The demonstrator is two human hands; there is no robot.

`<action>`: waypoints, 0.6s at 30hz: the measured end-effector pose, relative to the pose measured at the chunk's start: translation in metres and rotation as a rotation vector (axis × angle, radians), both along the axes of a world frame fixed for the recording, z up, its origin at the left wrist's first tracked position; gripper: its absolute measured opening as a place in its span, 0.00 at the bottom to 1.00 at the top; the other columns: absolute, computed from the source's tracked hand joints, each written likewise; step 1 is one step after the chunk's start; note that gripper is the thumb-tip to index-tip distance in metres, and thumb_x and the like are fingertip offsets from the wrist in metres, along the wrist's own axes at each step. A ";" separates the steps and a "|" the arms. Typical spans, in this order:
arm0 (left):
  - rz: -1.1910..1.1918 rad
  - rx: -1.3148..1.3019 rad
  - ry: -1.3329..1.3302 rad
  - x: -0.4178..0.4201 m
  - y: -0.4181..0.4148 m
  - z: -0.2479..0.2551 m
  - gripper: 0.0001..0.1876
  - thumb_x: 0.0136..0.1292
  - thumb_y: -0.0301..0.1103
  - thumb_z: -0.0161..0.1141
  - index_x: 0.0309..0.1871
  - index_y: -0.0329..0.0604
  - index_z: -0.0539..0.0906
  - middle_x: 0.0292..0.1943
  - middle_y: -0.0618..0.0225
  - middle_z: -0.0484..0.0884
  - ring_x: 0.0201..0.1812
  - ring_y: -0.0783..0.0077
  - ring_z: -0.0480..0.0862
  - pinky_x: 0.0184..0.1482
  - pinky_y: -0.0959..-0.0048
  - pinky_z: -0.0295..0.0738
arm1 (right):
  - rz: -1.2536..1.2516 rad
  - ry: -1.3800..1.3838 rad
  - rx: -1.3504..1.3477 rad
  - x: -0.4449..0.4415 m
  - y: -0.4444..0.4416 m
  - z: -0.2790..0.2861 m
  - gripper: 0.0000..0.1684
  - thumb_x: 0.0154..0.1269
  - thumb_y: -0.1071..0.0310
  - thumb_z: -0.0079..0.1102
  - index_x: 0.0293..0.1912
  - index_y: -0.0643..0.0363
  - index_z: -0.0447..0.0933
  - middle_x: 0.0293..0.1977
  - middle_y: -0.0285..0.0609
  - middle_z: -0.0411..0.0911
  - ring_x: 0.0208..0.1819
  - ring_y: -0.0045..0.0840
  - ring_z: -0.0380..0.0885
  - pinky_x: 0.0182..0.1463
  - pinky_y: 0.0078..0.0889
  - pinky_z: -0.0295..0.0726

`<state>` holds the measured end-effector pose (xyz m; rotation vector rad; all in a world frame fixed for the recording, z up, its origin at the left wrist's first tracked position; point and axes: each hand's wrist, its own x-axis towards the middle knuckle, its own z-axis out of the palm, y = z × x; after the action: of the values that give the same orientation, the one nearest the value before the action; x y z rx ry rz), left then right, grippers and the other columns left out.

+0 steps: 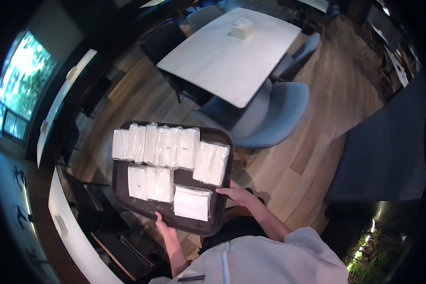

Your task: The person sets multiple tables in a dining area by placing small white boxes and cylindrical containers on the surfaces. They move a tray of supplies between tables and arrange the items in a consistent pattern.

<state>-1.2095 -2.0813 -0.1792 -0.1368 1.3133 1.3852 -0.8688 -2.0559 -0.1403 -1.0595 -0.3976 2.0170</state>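
Observation:
Both my hands carry a dark serving tray in front of my body. My left hand grips its near edge, thumb on the rim. At the right edge, my right hand has its thumb over the rim; its other fingers are mostly hidden beneath. A row of plastic-wrapped white napkin packs lies along the tray's far side, with further packs at its right end. Nearer to me are more wrapped packs at the left and a flat white pack close to my right hand.
Beyond the tray stands a white marble-look table with a square napkin holder on it. A blue-grey chair is just past the tray's right corner. Dark chairs flank the table; a long white counter runs at left.

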 end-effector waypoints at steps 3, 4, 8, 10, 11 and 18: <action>-0.084 -0.008 -0.169 -0.011 -0.007 -0.011 0.24 0.76 0.45 0.50 0.64 0.35 0.73 0.60 0.56 0.79 0.60 0.53 0.78 0.66 0.54 0.70 | -0.089 -0.155 0.081 -0.016 -0.018 0.034 0.39 0.66 0.74 0.58 0.73 0.63 0.54 0.67 0.44 0.65 0.67 0.28 0.63 0.71 0.33 0.61; -0.112 -0.022 -0.182 -0.006 0.003 -0.007 0.24 0.76 0.46 0.49 0.64 0.35 0.73 0.61 0.56 0.78 0.61 0.53 0.77 0.67 0.53 0.70 | -0.105 -0.216 0.125 -0.018 -0.019 0.047 0.44 0.65 0.75 0.58 0.75 0.62 0.48 0.69 0.44 0.62 0.69 0.27 0.61 0.72 0.33 0.59; -0.157 -0.001 -0.236 -0.009 0.010 -0.004 0.24 0.74 0.46 0.52 0.63 0.36 0.75 0.60 0.55 0.79 0.61 0.52 0.77 0.67 0.52 0.68 | -0.217 -0.412 0.175 -0.038 -0.049 0.065 0.45 0.64 0.78 0.57 0.75 0.62 0.46 0.68 0.46 0.63 0.69 0.27 0.61 0.71 0.31 0.60; -0.167 -0.001 -0.196 -0.006 0.017 -0.009 0.23 0.75 0.45 0.52 0.63 0.36 0.75 0.61 0.55 0.79 0.61 0.52 0.77 0.67 0.52 0.69 | -0.203 -0.344 0.135 -0.030 -0.051 0.094 0.45 0.64 0.80 0.56 0.75 0.59 0.46 0.65 0.45 0.66 0.62 0.25 0.69 0.65 0.30 0.68; -0.185 0.003 -0.188 -0.012 0.018 -0.010 0.23 0.75 0.44 0.52 0.63 0.36 0.75 0.61 0.55 0.78 0.61 0.53 0.77 0.67 0.53 0.69 | -0.183 -0.343 0.083 -0.036 -0.056 0.105 0.45 0.65 0.80 0.56 0.75 0.58 0.46 0.64 0.45 0.67 0.60 0.24 0.71 0.62 0.29 0.71; -0.115 -0.025 -0.203 -0.001 0.022 0.012 0.23 0.75 0.42 0.53 0.64 0.34 0.73 0.60 0.54 0.78 0.60 0.52 0.79 0.66 0.52 0.72 | -0.255 -0.541 0.173 -0.059 -0.071 0.079 0.49 0.66 0.82 0.54 0.78 0.50 0.41 0.57 0.41 0.73 0.49 0.19 0.74 0.46 0.22 0.75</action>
<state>-1.2110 -2.0597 -0.1668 -0.2099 1.1520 1.2240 -0.9283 -2.1268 -0.0615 -1.4584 -0.6655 1.4279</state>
